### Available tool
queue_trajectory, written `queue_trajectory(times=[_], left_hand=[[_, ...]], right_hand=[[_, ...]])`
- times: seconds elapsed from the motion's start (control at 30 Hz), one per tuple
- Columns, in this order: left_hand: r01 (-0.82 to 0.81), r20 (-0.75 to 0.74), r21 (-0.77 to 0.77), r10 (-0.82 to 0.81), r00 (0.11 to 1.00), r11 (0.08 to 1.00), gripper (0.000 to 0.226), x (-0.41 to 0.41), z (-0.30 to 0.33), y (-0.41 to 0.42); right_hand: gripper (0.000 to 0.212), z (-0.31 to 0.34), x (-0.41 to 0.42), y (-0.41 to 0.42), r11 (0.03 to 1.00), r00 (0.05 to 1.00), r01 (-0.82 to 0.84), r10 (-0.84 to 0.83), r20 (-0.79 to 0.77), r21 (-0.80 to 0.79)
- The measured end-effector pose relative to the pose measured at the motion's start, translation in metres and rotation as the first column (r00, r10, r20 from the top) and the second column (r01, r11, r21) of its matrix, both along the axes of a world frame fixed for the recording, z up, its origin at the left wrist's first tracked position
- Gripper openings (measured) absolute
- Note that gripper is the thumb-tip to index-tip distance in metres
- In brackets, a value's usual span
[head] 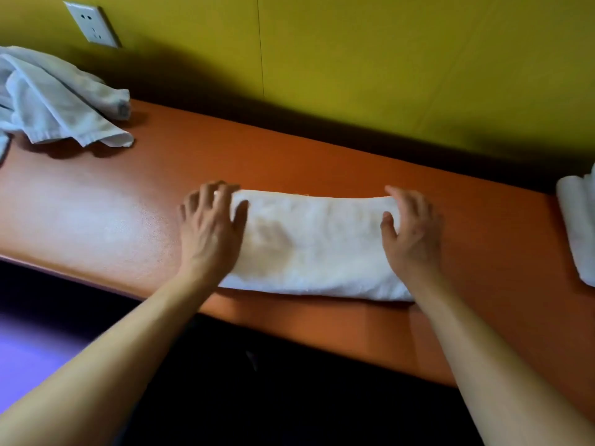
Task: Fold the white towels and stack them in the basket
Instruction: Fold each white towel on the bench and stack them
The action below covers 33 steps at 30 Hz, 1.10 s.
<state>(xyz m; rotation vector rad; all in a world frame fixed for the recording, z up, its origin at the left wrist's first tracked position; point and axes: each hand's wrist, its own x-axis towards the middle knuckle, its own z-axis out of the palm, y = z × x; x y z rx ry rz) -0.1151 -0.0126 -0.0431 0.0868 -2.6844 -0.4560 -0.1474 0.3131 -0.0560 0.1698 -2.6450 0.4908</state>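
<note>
A white towel (pixel 317 246), folded into a long strip, lies across the middle of the orange table (pixel 96 204). My left hand (pixel 211 226) rests flat on its left end with fingers spread and the thumb on top of the cloth. My right hand (pixel 410 226) lies at its right end, fingers straight over the edge and thumb on the cloth. A crumpled pile of unfolded white towels (pixel 54 98) sits at the far left of the table. At the right frame edge lies a folded white towel (pixel 578 226). No basket is in view.
A yellow-green wall (pixel 386 59) runs close behind the table, with a white socket (pixel 91 24) at the upper left. The table's front edge runs diagonally from left to lower right, with dark floor below it.
</note>
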Motion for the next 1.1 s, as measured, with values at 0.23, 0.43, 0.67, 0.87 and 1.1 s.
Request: queue_trajectory(times=[0.23,0.43,0.67,0.87,1.1], left_hand=[[0.354,0.261,-0.194,-0.299,0.918,0.915,0.046,0.080,-0.025,0.066],[0.345,0.404,-0.132,-0.267,0.875,0.929,0.048,0.066,-0.012,0.068],[0.364,0.426,-0.207,-0.251,0.869,0.908,0.033,0.036,-0.013,0.087],[0.415,0.294,-0.197,-0.350,0.889,0.888,0.034,0.073,0.001,0.099],[0.627,0.560,-0.267,-0.412,0.719,0.732,0.093,0.180,-0.015,0.092]], right_hand=[[0.057,-0.011,0.013,-0.004,0.957,0.869,-0.270,0.197,0.454,0.102],[0.054,-0.007,0.086,-0.012,0.996,0.884,0.034,-0.069,0.462,0.084],[0.060,-0.001,0.179,-0.050,0.955,0.879,0.169,-0.259,0.401,0.246],[0.063,0.004,0.181,-0.054,0.946,0.868,0.163,-0.273,0.415,0.280],[0.062,0.003,0.181,-0.050,0.960,0.881,0.147,-0.237,0.409,0.239]])
